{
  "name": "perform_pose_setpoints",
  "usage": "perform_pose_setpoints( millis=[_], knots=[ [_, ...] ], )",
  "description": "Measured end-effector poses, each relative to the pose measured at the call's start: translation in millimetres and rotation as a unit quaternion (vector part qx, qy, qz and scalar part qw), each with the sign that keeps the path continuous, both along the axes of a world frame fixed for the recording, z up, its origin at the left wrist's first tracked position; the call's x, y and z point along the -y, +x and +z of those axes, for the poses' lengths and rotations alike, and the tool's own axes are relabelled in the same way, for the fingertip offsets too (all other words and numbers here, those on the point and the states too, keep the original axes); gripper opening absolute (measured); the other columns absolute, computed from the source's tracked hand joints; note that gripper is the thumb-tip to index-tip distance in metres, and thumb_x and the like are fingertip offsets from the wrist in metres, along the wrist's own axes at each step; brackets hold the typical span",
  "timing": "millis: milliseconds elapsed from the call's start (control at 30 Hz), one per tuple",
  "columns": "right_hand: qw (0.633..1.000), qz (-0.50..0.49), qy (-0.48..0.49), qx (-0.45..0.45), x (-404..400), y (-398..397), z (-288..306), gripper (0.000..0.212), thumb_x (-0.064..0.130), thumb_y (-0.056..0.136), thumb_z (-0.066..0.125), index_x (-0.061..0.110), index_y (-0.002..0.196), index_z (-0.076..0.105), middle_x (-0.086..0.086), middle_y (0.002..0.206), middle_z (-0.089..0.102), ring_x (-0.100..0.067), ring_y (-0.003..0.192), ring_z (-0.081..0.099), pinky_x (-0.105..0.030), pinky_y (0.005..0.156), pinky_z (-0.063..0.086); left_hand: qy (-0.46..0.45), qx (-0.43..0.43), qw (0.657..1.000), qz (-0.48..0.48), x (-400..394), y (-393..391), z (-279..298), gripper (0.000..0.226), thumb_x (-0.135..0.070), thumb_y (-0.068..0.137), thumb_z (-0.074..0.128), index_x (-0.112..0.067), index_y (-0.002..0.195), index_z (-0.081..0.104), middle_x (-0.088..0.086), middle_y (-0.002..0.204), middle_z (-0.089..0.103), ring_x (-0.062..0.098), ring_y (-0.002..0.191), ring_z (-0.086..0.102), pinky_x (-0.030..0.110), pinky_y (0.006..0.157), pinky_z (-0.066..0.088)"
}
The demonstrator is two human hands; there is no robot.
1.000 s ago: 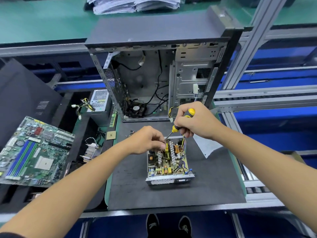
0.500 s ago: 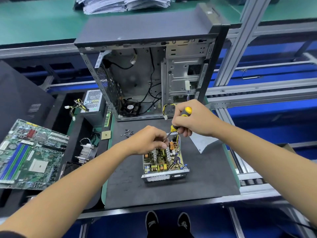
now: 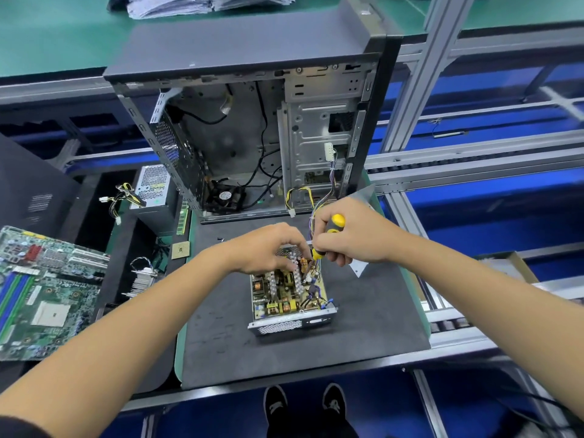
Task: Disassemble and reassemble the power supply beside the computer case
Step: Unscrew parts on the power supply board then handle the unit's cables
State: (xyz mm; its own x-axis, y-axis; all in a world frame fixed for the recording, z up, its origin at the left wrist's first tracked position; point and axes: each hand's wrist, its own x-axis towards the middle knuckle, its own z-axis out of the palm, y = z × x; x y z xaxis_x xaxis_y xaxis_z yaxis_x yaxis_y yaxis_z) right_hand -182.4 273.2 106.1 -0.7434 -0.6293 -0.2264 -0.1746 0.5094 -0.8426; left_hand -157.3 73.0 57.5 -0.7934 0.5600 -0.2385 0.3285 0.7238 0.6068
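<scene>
My left hand (image 3: 268, 248) rests curled on the far end of the open power supply (image 3: 289, 295), mid-desk (image 3: 363, 327), its long axis running away from me. My right hand (image 3: 354, 240) grips the screwdriver (image 3: 328, 237), tip angled down-left into it.

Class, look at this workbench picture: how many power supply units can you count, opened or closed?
2. An opened power supply lies on the dark mat under both hands. A closed one stands left of the computer case. Others may be hidden.
</scene>
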Motion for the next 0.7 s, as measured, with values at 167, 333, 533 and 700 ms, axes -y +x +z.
perform_pose_setpoints(
  millis=[167,333,533,700],
  knots=[
    [0.998,0.056,0.027,-0.031,2,13,-7,0.005,0.004,0.073,0.061,0.006,0.068,0.062,-0.012,0.054,0.06,-0.011,0.042,0.055,-0.023,0.041,0.043,-0.065,0.014,0.995,-0.069,-32,-9,-3,0.026,-0.015,0.084,0.068,-0.01,0.109,0.063,0.007,0.116,0.059,0.024,0.107,0.052,0.031,0.091,0.041],
    [0.993,0.091,0.054,-0.054,3,20,-18,0.005,0.006,0.073,0.066,0.01,0.07,0.069,0.02,0.051,0.058,0.006,0.054,0.055,-0.01,0.047,0.037,-0.075,0.077,0.993,-0.058,-54,-22,-11,0.005,0.001,0.079,0.054,-0.002,0.081,0.057,0.016,0.087,0.059,0.02,0.078,0.045,0.021,0.064,0.039],
    [0.993,0.089,0.073,-0.031,-3,19,-26,0.006,0.009,0.074,0.064,0.013,0.071,0.068,0.005,0.055,0.064,-0.005,0.052,0.054,-0.018,0.05,0.042,-0.123,0.131,0.979,-0.098,-64,-22,-26,0.023,-0.016,0.084,0.067,-0.004,0.103,0.063,0.002,0.092,0.053,0.02,0.088,0.044,0.015,0.071,0.042],
    [0.993,0.092,0.071,-0.015,-5,20,-29,0.006,0.008,0.074,0.063,0.011,0.072,0.067,0.001,0.054,0.064,-0.005,0.047,0.05,-0.016,0.048,0.038,-0.139,0.158,0.97,-0.122,-71,-26,-37,0.039,-0.032,0.083,0.071,-0.014,0.116,0.062,-0.009,0.098,0.049,0.012,0.095,0.035,0.007,0.063,0.031]
  ],
)
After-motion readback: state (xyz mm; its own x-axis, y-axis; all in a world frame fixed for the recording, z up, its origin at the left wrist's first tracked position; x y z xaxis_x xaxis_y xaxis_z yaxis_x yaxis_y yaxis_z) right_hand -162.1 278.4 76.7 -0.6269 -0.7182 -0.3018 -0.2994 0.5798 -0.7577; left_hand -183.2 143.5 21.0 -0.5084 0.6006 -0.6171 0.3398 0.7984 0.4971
